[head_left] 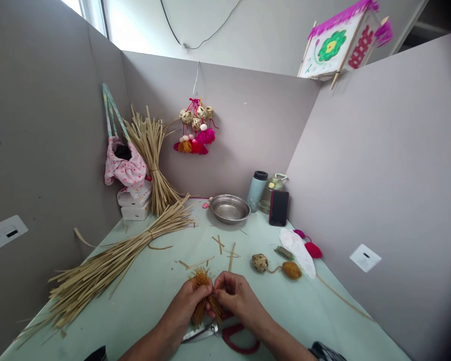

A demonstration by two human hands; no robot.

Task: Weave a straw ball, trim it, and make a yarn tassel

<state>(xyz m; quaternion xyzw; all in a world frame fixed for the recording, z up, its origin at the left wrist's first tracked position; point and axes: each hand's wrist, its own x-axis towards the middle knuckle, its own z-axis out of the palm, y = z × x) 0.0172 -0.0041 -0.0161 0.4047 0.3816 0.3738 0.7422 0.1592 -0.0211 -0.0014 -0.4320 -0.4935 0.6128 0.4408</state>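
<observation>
Hands meet low in the middle of the view, over the pale green surface (146, 286). The left hand (193, 297) is curled shut around a small yellow tassel (204, 296), with its fingers pinching the threads near the top. The right hand (233, 293) is pressed close on the other side and pinches the same tassel. The top of the tassel fans out above the fingers, and its long threads hang down between the 2 hands.

Red scissors (225, 333) lie on the surface just under the hands, with the blades pointing left.

The step in hand looks like shaping or tying the tassel near its top. The next move seems to need a tight, steady pinch, so the threads stay bunched and do not slip apart. If a thread must be cut, 1 hand would have to let go and pick up the scissors.

A woven ball (259, 261) with a finished tassel (291, 269) lies just to the right. A big strip bundle (108, 260) lies well off to the left. A metal bowl (230, 208) sits at the back.
</observation>
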